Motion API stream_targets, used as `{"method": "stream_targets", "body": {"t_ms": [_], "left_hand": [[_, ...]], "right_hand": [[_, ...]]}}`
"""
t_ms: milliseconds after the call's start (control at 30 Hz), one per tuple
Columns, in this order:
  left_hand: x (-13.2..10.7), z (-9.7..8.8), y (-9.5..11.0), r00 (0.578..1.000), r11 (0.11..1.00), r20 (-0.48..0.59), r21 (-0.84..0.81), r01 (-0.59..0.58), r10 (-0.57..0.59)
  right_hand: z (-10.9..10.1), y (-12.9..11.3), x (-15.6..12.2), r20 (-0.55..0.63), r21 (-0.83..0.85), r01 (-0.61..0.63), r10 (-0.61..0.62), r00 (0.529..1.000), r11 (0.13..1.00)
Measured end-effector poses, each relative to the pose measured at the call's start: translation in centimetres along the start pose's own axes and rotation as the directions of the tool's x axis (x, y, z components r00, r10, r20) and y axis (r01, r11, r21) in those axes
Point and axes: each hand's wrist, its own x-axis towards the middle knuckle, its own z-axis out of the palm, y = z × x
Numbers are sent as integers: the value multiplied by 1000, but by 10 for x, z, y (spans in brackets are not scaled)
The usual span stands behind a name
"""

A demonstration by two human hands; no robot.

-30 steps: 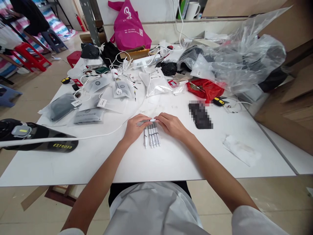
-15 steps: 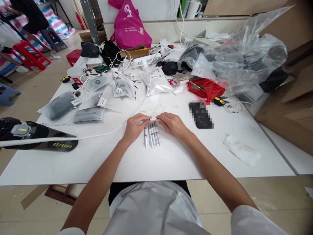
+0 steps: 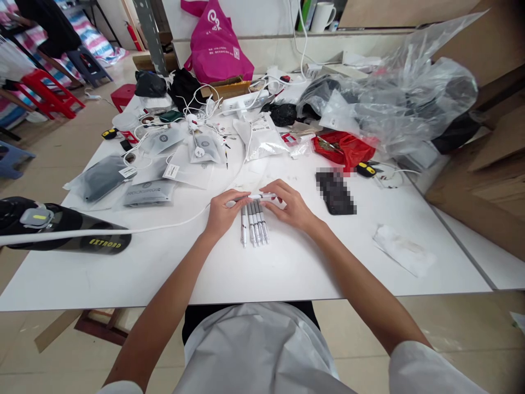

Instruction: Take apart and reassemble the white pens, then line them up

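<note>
A white and grey pen (image 3: 261, 196) lies crosswise between my two hands, just above a row of pens. My left hand (image 3: 222, 214) is closed on its left end, thumb and fingers pinching it. At the other end, my right hand (image 3: 292, 207) has its thumb and fingertips around the pen, with the fingers arched. Below them, several similar pens (image 3: 255, 224) lie side by side on the white table (image 3: 266, 279), clips and tips toward me. Their far ends are partly hidden by the held pen and my fingers.
To the left lies a black bottle (image 3: 69, 227) with a white cable (image 3: 172, 225) across it. A phone (image 3: 335, 191) and a crumpled tissue (image 3: 404, 250) are to the right. Packaged pouches (image 3: 150, 192), a red bag (image 3: 348, 150) and clear plastic wrap (image 3: 394, 98) crowd the back.
My right hand's fingers have risen and drawn back a little to the right. More of the held pen's middle and right end now shows. My left hand stays nearly in place.
</note>
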Motion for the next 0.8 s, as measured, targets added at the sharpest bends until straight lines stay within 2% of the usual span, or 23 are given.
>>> {"method": "stream_targets", "body": {"t_ms": [67, 167, 267, 367, 600, 800], "left_hand": [[0, 0, 1, 1000, 1000, -6, -5, 28, -28], [0, 0, 2, 999, 999, 4, -13, 36, -36], [1, -2, 2, 997, 997, 5, -31, 76, -76], [4, -4, 0, 991, 989, 12, -74, 131, -131], [8, -4, 0, 979, 948, 15, -250, 199, -202], [6, -5, 5, 981, 960, -46, -219, 173, -188]], "right_hand": [[0, -1, 1, -15, 34, -7, 7, 1000, 999], [0, -3, 3, -21, 84, -122, 124, 992, 989], [1, -3, 5, -67, 207, -240, 259, 964, 948], [1, 0, 5, -136, 313, -284, 339, 931, 906], [1, 5, 3, -190, 386, -261, 353, 916, 885], [1, 4, 5, -118, 480, -335, 438, 891, 811]]}}
